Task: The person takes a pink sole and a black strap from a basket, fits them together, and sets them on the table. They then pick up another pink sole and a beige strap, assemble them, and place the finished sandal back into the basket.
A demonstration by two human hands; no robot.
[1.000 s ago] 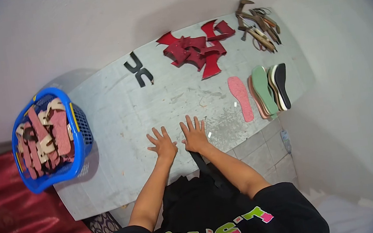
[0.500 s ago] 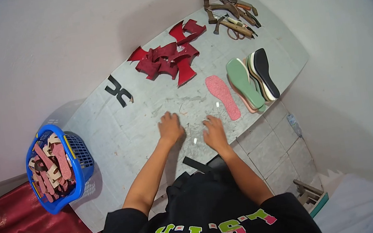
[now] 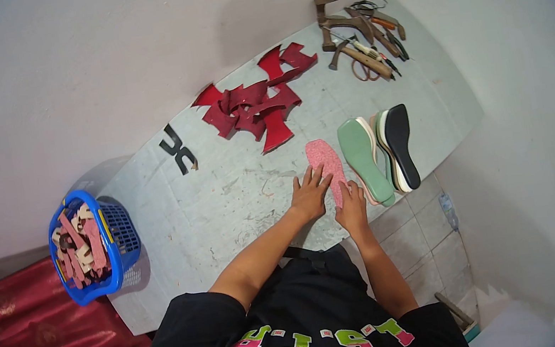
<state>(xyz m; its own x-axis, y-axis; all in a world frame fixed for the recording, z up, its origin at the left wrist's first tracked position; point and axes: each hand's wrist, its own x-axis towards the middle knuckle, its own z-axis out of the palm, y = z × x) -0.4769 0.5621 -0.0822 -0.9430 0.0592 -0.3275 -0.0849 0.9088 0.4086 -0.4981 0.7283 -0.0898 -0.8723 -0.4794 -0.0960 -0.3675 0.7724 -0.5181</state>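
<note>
A speckled pink shoe sole (image 3: 322,156) lies flat on the grey table. Its upper part shows, while its lower end is covered by my hands. My left hand (image 3: 309,196) is open, fingers spread, with the fingertips touching the sole's left edge. At the lower end, my right hand (image 3: 352,211) closes around the sole, thumb on the left and fingers on top. Just right of it lie a green sole (image 3: 364,160) and a black sole (image 3: 399,144), stacked with several others.
Red cut pieces (image 3: 249,106) lie in a pile at the back. Black cut pieces (image 3: 177,150) sit to their left. Hand tools and an iron shoe last (image 3: 329,25) occupy the far right corner. A blue basket (image 3: 114,259) of pink and cream pieces stands at the left.
Both my hands have moved right, from the bare table onto the pink sole. The view has shifted slightly, and the sole now sits closer to me in it.
</note>
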